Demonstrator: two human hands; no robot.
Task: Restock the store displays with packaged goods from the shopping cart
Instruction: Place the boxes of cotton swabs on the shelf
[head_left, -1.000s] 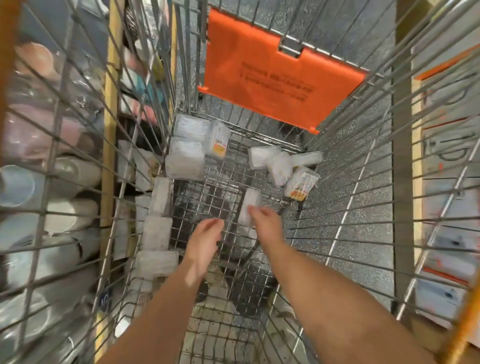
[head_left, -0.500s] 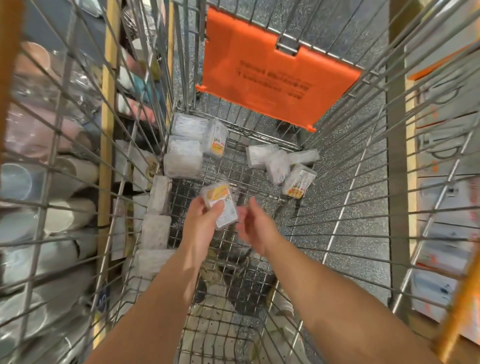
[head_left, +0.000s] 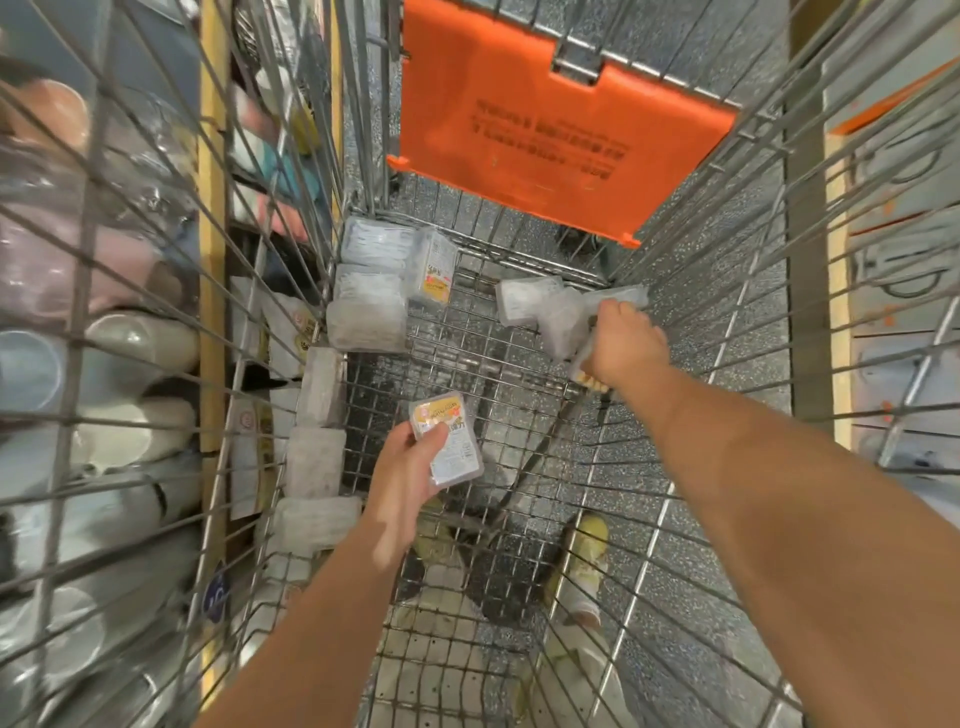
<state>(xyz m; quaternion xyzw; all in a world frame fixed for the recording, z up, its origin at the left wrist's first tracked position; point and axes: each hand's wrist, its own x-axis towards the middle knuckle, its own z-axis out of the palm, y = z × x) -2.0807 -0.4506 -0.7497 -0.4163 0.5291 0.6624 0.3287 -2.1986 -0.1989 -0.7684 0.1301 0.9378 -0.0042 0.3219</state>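
I look down into a wire shopping cart (head_left: 467, 358). My left hand (head_left: 405, 478) holds a small clear pack with an orange label (head_left: 447, 441) above the cart floor. My right hand (head_left: 626, 345) reaches to the far right corner and lies on another orange-labelled pack (head_left: 589, 376), mostly hidden under it; whether the fingers grip it is unclear. Beside that hand sits a pile of white packs (head_left: 540, 309). More packs (head_left: 371, 291) are stacked in the far left corner, and a row of packs (head_left: 317, 457) lines the left wall.
An orange plastic child-seat flap (head_left: 561, 130) hangs at the cart's far end. Shelves with cups and bowls (head_left: 119, 364) stand to the left beyond the wire. A display with hanging goods (head_left: 898, 249) is on the right. My feet (head_left: 587, 561) show under the cart.
My right hand passed the pack to my left hand, then moved to the far right corner onto another pack. My left hand now holds the first pack alone.
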